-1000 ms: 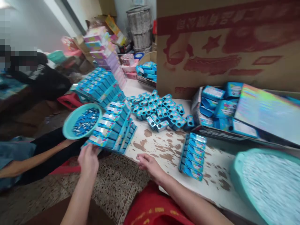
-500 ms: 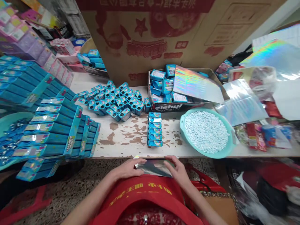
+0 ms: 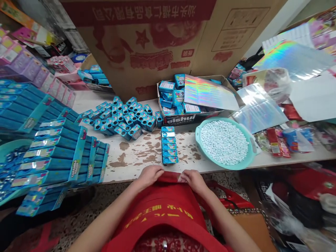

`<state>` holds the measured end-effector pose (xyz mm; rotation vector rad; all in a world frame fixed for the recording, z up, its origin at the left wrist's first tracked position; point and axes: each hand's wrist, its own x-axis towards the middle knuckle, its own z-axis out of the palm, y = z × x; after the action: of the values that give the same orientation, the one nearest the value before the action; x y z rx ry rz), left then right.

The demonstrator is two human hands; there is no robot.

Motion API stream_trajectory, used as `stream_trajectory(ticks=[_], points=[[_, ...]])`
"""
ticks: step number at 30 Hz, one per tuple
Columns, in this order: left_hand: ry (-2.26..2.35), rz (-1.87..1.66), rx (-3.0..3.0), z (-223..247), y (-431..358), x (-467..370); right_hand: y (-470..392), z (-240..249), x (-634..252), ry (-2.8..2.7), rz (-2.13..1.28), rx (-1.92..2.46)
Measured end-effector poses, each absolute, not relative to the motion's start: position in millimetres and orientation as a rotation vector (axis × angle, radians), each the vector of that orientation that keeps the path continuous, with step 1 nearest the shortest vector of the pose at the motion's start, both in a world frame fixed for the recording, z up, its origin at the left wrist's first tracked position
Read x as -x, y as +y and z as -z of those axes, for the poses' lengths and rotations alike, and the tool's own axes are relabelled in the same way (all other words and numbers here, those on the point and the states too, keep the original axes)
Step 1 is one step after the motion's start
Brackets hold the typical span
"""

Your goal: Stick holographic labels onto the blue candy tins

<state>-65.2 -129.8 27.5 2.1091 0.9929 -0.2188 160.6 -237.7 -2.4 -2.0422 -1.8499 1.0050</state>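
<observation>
The top edge of a red apron [image 3: 168,201] with yellow lettering is stretched between my two hands at the table's front edge. My left hand [image 3: 150,176] has its fingers closed on the cloth's left part. On the other side my right hand [image 3: 193,180] pinches the cloth, with a small pale patch showing beside its fingertips. Just beyond them, a row of several small blue candy boxes [image 3: 169,145] stands on the worn white table [image 3: 141,154]. To the right of that row sits a turquoise basin [image 3: 201,142] full of pale blue-white candies [image 3: 224,141].
Several loose blue boxes [image 3: 123,115] cluster behind on the left. Stacked blue display packs [image 3: 60,154] fill the left side. A carton [image 3: 181,120] of blue boxes stands before a large cardboard box [image 3: 157,45]. Shiny silver sheets [image 3: 259,106] and wrapped sweets [image 3: 278,141] lie right.
The silver sheet between my hands is no longer visible; red apron cloth spans between them now. Both hands have moved slightly up toward the table edge, and the view has shifted.
</observation>
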Motion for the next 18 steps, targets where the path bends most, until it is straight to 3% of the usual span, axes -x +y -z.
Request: stream_trajectory(ticks=[4,10,18], points=[[1.045,0.287,-2.337,-28,-132,52,-212,-5,-165,-2.027,-0.931,1.955],[1.142,0.313,-2.128,-10,-144,33,-200,-6,-152,-2.085,-0.863,1.953],[1.071,0.279,-1.966,11,-139,30,-244,31,-119,-2.025,-0.053,1.776]])
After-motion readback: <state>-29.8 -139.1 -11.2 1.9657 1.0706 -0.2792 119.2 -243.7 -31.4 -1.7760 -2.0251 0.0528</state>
